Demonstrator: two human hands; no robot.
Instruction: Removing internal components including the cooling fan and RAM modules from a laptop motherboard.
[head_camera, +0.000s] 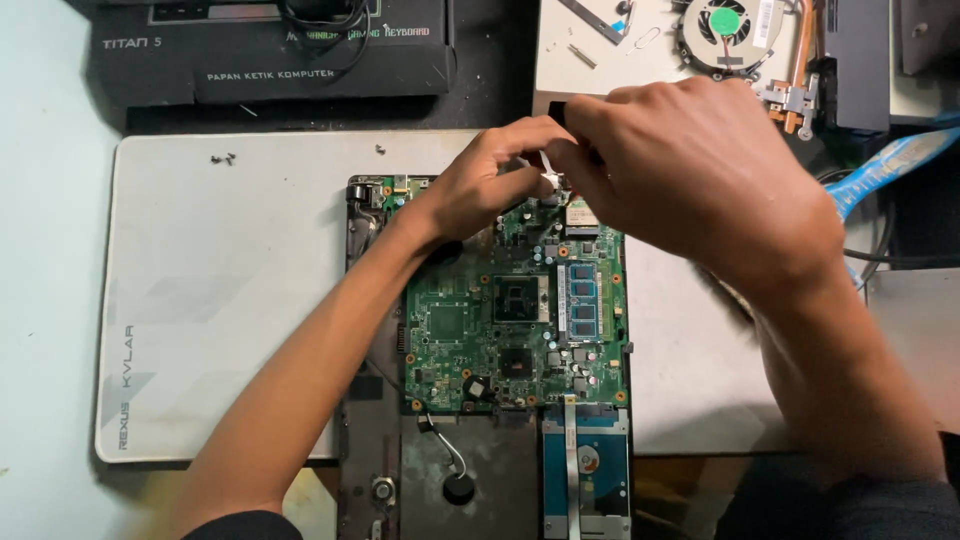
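An opened laptop base lies on a pale grey desk mat (230, 290), its green mainboard (470, 320) bare, with a memory module (583, 302) at the board's right and a hard drive (588, 470) below it. Both hands meet at the board's far edge. My left hand (485, 180) pinches a small white ribbon cable or tab (548, 177) with its fingertips. My right hand (690, 170) closes over the same spot from the right, its fingers curled around a thin dark tool (556, 110) whose tip is hidden.
A black keyboard box (270, 50) lies at the back left. A cooling fan with copper heat pipe (735, 35) rests on a white surface at the back right. Loose screws (222, 158) sit on the mat's far edge. A blue strap (890, 165) runs at the right.
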